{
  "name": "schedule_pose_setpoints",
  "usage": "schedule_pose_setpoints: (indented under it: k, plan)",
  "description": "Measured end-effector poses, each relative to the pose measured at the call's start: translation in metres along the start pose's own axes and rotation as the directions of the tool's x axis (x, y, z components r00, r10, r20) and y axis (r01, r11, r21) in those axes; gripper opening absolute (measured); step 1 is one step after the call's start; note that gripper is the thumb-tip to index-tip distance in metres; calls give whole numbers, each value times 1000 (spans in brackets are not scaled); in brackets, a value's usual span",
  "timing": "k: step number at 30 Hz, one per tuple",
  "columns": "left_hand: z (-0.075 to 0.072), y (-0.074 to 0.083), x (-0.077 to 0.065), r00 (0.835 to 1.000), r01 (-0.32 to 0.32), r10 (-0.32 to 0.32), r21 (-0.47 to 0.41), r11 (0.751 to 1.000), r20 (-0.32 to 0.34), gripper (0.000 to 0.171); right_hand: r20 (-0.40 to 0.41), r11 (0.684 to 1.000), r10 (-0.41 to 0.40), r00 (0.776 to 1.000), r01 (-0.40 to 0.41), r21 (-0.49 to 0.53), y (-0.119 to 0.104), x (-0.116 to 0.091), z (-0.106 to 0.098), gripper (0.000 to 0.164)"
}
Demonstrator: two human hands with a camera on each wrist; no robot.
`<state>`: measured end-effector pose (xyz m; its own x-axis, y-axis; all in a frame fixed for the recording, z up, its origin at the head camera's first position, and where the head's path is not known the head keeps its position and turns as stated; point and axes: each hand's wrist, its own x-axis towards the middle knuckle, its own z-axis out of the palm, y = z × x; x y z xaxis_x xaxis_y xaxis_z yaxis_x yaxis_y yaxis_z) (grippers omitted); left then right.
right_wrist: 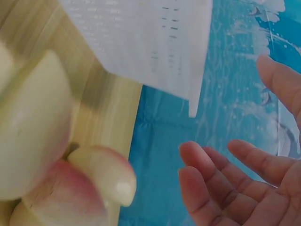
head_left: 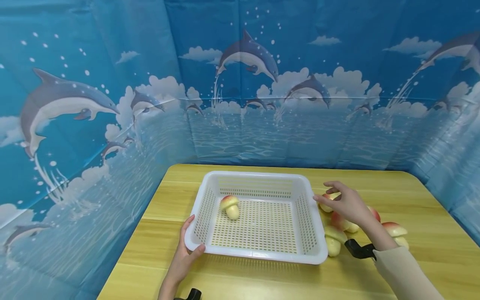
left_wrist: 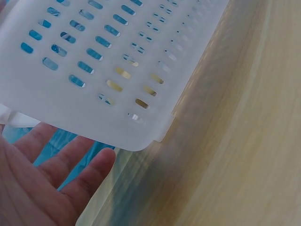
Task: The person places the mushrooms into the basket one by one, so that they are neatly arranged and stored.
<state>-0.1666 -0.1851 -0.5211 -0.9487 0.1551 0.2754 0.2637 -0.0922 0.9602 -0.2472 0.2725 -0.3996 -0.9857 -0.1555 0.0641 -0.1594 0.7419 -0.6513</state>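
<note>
A white plastic basket (head_left: 255, 256) with slotted sides stands on the wooden table. One toy mushroom (head_left: 229, 207) with a red and cream cap lies inside, toward the left. My left hand (head_left: 183, 258) grips the basket's near left corner, thumb at the front rim and fingers along the left side. In the left wrist view, the lower fingers (left_wrist: 89, 176) stretch out below the rim. My right hand (head_left: 346, 204), fingers parted and holding nothing, hovers by the basket's right rim, above several more toy mushrooms (head_left: 333, 241). The hand partly hides some of these.
The yellow wooden table (head_left: 150, 250) has rounded far corners. Behind it and to both sides hangs a blue curtain (head_left: 240, 137) printed with dolphins. A toy mushroom (head_left: 394, 230) lies farthest right, near the right forearm. Black camera mounts (head_left: 359, 250) sit at the wrists.
</note>
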Motion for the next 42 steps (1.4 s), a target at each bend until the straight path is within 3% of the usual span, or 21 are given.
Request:
schedule_pose_setpoints:
  k: [12,22,26,32,42]
  plan:
    - [0,0,1,1000,-3,3,2,1000,7,81,7,996,70,998,-69,-55,24,-19,0,78]
    - [0,1,2,1000,-10,10,-4,1000,18,81,8,997,59,998,-59,-48,37,-29,9,75]
    - [0,1,1,1000,-11,11,-6,1000,15,81,28,998,66,997,-65,-26,40,-32,13,78]
    - [0,0,1,1000,-6,6,-11,1000,9,81,22,993,75,997,-73,-97,40,-34,14,83]
    - [0,-1,1,1000,-1,1,-20,1000,11,81,29,994,76,997,-73,-86,39,-37,18,78]
